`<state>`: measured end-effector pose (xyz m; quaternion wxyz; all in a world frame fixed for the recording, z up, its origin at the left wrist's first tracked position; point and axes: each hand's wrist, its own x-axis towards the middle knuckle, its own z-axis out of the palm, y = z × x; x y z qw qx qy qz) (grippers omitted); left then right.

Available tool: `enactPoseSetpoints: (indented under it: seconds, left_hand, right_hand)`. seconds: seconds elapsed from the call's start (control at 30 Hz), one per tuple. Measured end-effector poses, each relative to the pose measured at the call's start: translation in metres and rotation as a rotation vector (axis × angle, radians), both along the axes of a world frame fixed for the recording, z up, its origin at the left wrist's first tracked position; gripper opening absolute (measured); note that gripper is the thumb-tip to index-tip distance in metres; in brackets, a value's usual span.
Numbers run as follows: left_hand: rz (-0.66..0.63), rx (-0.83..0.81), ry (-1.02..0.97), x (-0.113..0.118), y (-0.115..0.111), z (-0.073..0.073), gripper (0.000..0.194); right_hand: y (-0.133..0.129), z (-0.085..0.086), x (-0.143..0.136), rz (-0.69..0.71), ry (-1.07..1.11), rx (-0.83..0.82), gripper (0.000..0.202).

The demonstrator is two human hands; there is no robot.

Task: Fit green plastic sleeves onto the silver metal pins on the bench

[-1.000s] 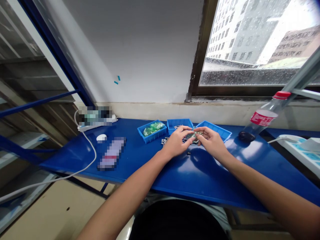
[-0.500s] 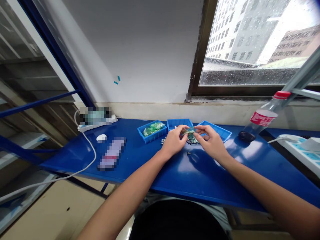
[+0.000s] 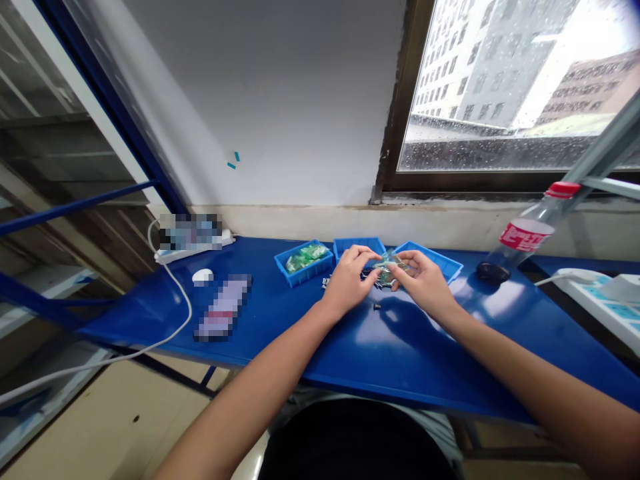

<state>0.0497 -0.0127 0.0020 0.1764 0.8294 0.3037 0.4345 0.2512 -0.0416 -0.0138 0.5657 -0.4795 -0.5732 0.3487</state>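
Between my hands is a small clear, greenish plastic bag [image 3: 385, 268], held just above the blue table. My left hand [image 3: 349, 275] pinches its left edge with thumb and fingertips. My right hand [image 3: 425, 280] grips the other side, thumb in front and fingers behind. What the bag contains is too small to make out. Beneath the hands lies a pile of small metal screws [image 3: 326, 283], mostly hidden. One dark screw [image 3: 377, 307] rests apart, closer to me.
A blue tray [image 3: 295, 280] of greenish bags stands left of the hands. Two more blue trays, a middle one [image 3: 357, 247] and a right one [image 3: 453, 272], sit behind them. A bottle [image 3: 525, 233] stands right; a blurred-out flat object [image 3: 225, 310] and white cable [image 3: 187, 293] lie left.
The bag has turned and spread, so more of it shows between my hands. My left fingers have shifted slightly; the trays and the loose screw stay put.
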Motion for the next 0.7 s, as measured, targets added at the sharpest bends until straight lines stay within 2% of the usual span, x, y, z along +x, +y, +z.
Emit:
enactPoseSetpoints:
  seconds: [0.07, 0.17, 0.33, 0.47, 0.53, 0.6, 0.7]
  left_hand:
    - [-0.067, 0.032, 0.069, 0.0003, -0.0015, -0.0006, 0.033]
    - [-0.136, -0.010, 0.105, 0.0016, -0.0015, -0.0024, 0.041]
    - [-0.056, -0.139, -0.001, 0.0007, 0.0031, -0.0016, 0.027]
    - [-0.045, -0.241, -0.092, -0.0002, 0.0032, 0.0008, 0.031]
    - [-0.053, -0.263, -0.109, 0.0002, 0.0026, 0.0006, 0.034]
    - [-0.030, -0.214, -0.105, 0.0005, 0.0021, -0.0005, 0.039]
    - [0.037, -0.041, -0.036, 0.0001, 0.0011, -0.0025, 0.046]
  right_hand:
    - [-0.0001, 0.0002, -0.0006, 0.012, 0.041, 0.010, 0.056]
    - [-0.0029, 0.0038, -0.0031, 0.071, 0.056, 0.023, 0.060]
    - [-0.0073, 0.0097, -0.0050, 0.043, -0.020, 0.048, 0.047]
    - [-0.0053, 0.0068, -0.0014, -0.077, -0.220, 0.153, 0.038]
    - [-0.0045, 0.0054, -0.0001, -0.075, -0.236, 0.175, 0.037]
    - [-0.0043, 0.0048, 0.0003, -0.038, -0.186, 0.135, 0.038]
    - [-0.0035, 0.0031, -0.0002, -0.020, -0.097, 0.056, 0.041]
